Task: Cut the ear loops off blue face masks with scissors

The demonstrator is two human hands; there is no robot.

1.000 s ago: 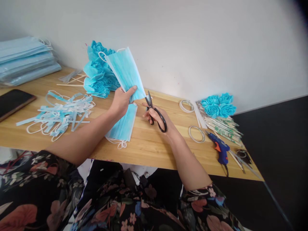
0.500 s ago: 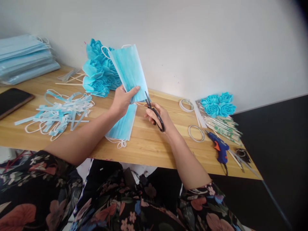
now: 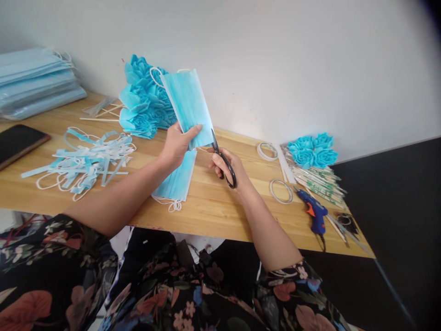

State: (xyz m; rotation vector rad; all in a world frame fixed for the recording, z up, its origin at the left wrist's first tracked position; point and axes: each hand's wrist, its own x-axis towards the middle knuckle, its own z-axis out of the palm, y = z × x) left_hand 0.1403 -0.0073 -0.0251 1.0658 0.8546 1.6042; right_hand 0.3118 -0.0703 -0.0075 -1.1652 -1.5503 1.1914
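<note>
My left hand pinches a blue face mask near its lower end, thumb on the front, and holds it up above the table. White ear loops stick out at its upper end. In my right hand is a pair of black-handled scissors, fingers through the handles. The blades point up at the lower right corner of the mask; whether they are parted I cannot tell. Below my left hand another blue mask lies on the table, its loops bunched at the near end.
On the left are cut strips and loops, a phone and a stack of bagged masks. Blue fabric flowers lie behind my left hand. Tape rolls, a blue glue gun and more flowers are at right.
The held mask has shifted slightly right and down with my left hand. The scissors have moved a little right, still by the mask's lower corner.
</note>
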